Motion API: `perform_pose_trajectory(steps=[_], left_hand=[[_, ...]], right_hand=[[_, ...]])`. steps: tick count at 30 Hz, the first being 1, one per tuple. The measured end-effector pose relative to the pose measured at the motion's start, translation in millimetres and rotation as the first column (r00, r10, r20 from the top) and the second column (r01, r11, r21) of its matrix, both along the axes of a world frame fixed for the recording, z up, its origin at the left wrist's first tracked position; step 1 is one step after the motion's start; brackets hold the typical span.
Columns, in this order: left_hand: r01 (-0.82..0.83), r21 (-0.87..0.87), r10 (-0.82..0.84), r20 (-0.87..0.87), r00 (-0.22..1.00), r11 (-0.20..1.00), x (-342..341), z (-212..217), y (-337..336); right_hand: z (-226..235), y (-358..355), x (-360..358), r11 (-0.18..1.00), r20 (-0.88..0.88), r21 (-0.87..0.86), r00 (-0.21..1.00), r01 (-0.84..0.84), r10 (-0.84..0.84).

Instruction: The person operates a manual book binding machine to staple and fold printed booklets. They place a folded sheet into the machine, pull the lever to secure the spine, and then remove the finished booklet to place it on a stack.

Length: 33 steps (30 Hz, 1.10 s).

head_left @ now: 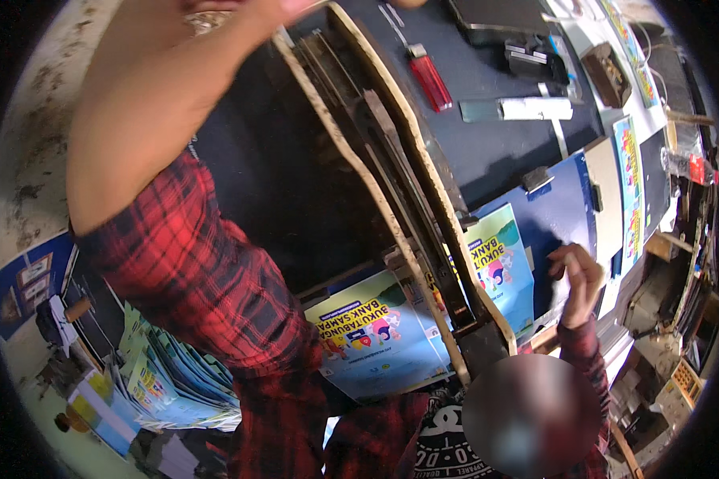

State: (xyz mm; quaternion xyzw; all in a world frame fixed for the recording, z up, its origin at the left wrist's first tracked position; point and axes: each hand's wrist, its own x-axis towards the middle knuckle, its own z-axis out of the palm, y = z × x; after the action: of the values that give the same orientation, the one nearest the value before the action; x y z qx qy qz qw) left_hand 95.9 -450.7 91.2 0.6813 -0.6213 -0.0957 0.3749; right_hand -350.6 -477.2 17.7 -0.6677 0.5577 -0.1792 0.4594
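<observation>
My left arm, in a red and black checked sleeve, rises to the top edge, where my left hand (252, 9) is cut off beside the upper end of a long wooden lever arm (391, 176). Its grip cannot be made out. The lever runs diagonally down over a dark cutting bench (495, 152) to a black joint (481, 339). My right hand (577, 278) lies with curled fingers on the edge of a blue-covered stack of sheets (555, 211). Colourful printed sheets (379, 335) lie under the lever.
On the bench top lie a red lighter-shaped thing (429, 77), a flat metal blade with a white handle (519, 108), a black box (495, 20) and a small wooden tray (607, 73). A pile of printed sheets (168, 375) lies lower left. A plastic bottle (687, 166) is at the right.
</observation>
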Motion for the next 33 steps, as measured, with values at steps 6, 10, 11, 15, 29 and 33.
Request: perform_pose_trajectory(steps=[6, 10, 11, 15, 29, 33], left_hand=[[-0.346, -0.475, 0.407, 0.029, 0.913, 0.809, -24.4, 49.5, 36.5], [-0.371, -0.637, 0.494, 0.018, 0.869, 0.675, -48.7, 71.1, 41.9], [-0.383, -0.646, 0.509, 0.011, 0.86, 0.661, -48.1, 73.7, 45.9], [-0.33, -0.624, 0.395, -0.037, 0.918, 0.708, -34.3, 67.0, 50.8], [0.005, -0.332, -0.12, -0.326, 0.938, 0.943, 4.2, -114.0, -72.0], [-0.104, -0.117, 0.026, -0.533, 0.846, 0.988, -4.4, -93.7, -69.9]], right_hand=[[98.5, -43.4, 170.3, 0.443, -0.228, -0.589, 0.666, -0.675, 0.711], [57.9, -45.6, 239.0, 0.348, -0.437, -0.545, 0.613, -0.763, 0.658], [54.4, -40.2, 244.7, 0.322, -0.439, -0.583, 0.623, -0.746, 0.647], [43.1, -28.2, 249.4, 0.352, -0.387, -0.672, 0.714, -0.652, 0.584], [27.5, -19.8, 259.1, 0.508, -0.253, -0.684, 0.824, -0.523, 0.508], [26.6, -22.1, 261.1, 0.551, -0.198, -0.657, 0.823, -0.515, 0.532]])
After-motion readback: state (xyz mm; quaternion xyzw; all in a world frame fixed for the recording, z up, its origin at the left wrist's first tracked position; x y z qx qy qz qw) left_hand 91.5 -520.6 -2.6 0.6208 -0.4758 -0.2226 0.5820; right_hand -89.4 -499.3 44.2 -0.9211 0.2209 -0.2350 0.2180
